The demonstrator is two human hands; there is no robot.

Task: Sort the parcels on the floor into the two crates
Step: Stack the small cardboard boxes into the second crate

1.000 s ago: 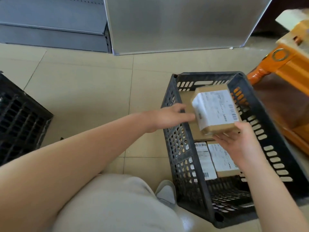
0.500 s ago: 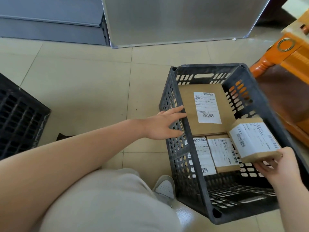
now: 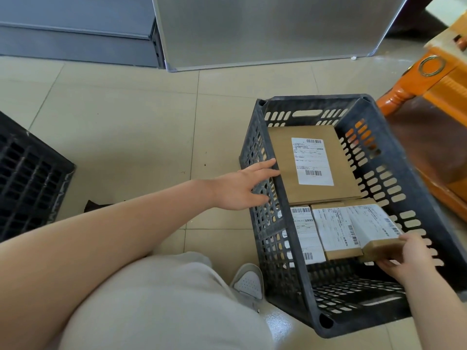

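Beige tile floor (image 3: 121, 137); right hand (image 3: 406, 258) grips parcel (image 3: 374, 231), left hand (image 3: 242, 188) spread

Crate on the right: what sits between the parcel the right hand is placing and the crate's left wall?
In the head view, two small labelled parcels lie side by side between the held parcel and the left wall.

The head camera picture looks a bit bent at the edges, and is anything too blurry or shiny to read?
Head view: wide-angle lens bows the grey panel and the crate rim. Daylight is soft, with glare on the floor tile near the crate's corner. The large parcel label shows barcodes, but its print is too small to read. The right hand looks slightly smeared.
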